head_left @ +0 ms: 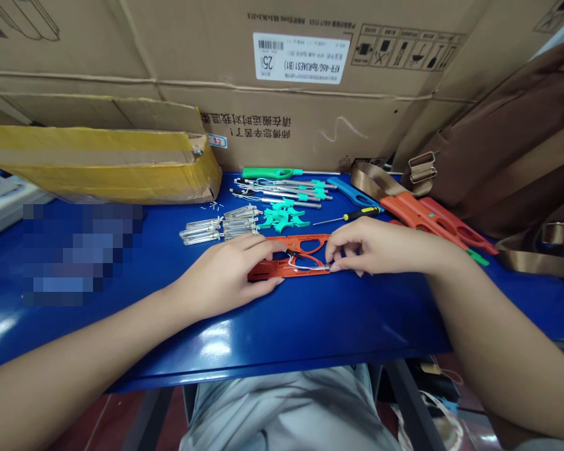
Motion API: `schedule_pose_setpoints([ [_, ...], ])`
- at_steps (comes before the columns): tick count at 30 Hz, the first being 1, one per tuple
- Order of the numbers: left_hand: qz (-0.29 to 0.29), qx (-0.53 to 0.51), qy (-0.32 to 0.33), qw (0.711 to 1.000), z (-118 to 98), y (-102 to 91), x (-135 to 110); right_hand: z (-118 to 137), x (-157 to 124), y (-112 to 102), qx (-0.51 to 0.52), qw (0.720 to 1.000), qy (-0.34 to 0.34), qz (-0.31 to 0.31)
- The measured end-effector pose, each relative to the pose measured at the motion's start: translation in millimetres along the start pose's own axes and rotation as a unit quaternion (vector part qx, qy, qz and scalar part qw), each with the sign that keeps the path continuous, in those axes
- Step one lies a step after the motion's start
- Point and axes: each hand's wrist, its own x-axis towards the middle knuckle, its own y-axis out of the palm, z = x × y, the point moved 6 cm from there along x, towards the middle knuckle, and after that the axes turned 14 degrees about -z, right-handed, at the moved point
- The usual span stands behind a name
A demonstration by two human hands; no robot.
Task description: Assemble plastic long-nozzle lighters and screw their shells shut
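Observation:
My left hand (pixel 230 266) is closed around the left end of an orange lighter shell half (pixel 282 269), thumb at its near edge. Inside that shell lie a small black igniter (pixel 293 253) and thin white wires (pixel 305 265). At the shell's right end my right hand (pixel 371 247) pinches the end of a metal rod (pixel 329 267), mostly covered by the fingers. A second orange shell half (pixel 291 242) lies just behind, partly under both hands. Beyond them are teal plastic triggers (pixel 282 217), clear fuel tanks (pixel 239 222) and metal rods with wires (pixel 286 190).
A yellow-handled screwdriver (pixel 361 213) lies behind my right hand. Green (pixel 267 173), blue (pixel 350 191) and orange lighter bodies (pixel 411 216) lie farther back. A taped cardboard box (pixel 160 169) stands at left; a brown bag (pixel 507 144) with straps is at right. A large carton (pixel 310 106) walls the back.

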Motion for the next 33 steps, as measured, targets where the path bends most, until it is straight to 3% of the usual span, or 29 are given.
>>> schedule_pose_setpoints([
  [21,0.005,0.006,-0.003,1.000,0.1,2.9,-1.4,6.2,-4.0,1.9,0.010,1.000,0.022,0.019],
  [29,0.010,0.001,-0.008,1.000,0.7,2.8,-0.9,5.1,-3.2,-0.2,0.008,1.000,0.016,-0.022],
  [33,0.008,-0.013,-0.001,1.000,-0.8,1.8,-1.4,5.4,-2.5,1.4,0.020,0.998,0.057,-0.022],
])
